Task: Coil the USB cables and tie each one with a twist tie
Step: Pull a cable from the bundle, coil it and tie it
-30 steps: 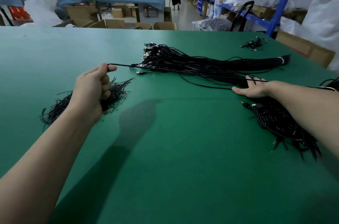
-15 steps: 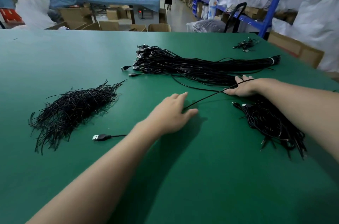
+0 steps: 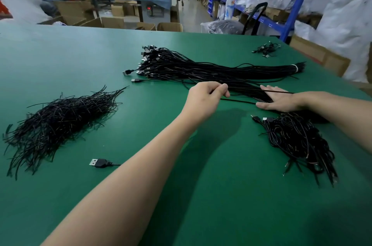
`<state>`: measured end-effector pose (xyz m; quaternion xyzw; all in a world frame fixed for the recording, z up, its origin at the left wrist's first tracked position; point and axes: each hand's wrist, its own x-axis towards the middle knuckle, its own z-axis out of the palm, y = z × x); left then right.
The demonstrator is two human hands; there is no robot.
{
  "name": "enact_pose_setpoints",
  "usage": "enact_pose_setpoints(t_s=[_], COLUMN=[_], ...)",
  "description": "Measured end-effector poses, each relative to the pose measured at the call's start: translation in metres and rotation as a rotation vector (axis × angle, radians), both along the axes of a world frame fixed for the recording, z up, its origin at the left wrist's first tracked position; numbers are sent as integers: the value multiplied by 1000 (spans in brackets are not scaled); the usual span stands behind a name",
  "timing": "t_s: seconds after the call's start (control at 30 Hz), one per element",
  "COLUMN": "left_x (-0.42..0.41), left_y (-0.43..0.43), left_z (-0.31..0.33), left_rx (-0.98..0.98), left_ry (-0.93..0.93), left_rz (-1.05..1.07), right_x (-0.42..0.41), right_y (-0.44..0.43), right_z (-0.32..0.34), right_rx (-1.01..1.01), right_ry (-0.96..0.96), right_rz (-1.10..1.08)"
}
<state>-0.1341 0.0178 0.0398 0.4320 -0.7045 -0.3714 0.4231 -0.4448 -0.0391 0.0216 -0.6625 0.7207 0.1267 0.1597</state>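
Mid-table, the left hand (image 3: pixel 204 102) pinches a thin black cable (image 3: pixel 237 101) between thumb and curled fingers, lifted just above the green table (image 3: pixel 181 195). Just right of it, the right hand (image 3: pixel 281 101) lies flat with straight fingers, palm down on the near edge of a long bundle (image 3: pixel 211 69) of loose cables. One strand crosses over its fingers and another runs along the table between the two hands. The bundle stretches across the far middle, plugs fanned at its left end and a white band (image 3: pixel 295 68) round its right end. A USB plug (image 3: pixel 98 162) lies near left, its cord passing under the left forearm. Ties (image 3: pixel 60 122) are heaped at the left. A pile (image 3: pixel 298 141) of tangled cables lies near right, below the right forearm.
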Motion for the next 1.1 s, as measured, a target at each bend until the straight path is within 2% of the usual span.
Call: enact_pose_setpoints(t_s=[0.53,0.63,0.83,0.9,1.0,1.1], left_x=[38,39,21,6,-19,-40], left_y=[-18,-14,-15,-13,-7,-3], left_z=[-19,-29,-25,-25,-27,-32], left_rx=[48,-36,-89,-98,-79,-145], left_ry=[77,-84,-656,-666,-582,-632], left_rz=[79,59,-39,-54,-81,-68], right_x=[-21,-18,-13,-14,-18,-18], right_y=[8,11,15,16,16,20], right_z=[-17,-18,-17,-18,-21,-23], right_rx=[-195,-264,-327,-348,-377,-451], right_ry=[-17,-11,-40,-78,-125,-174], right_rz=[44,51,58,19,-62,-92])
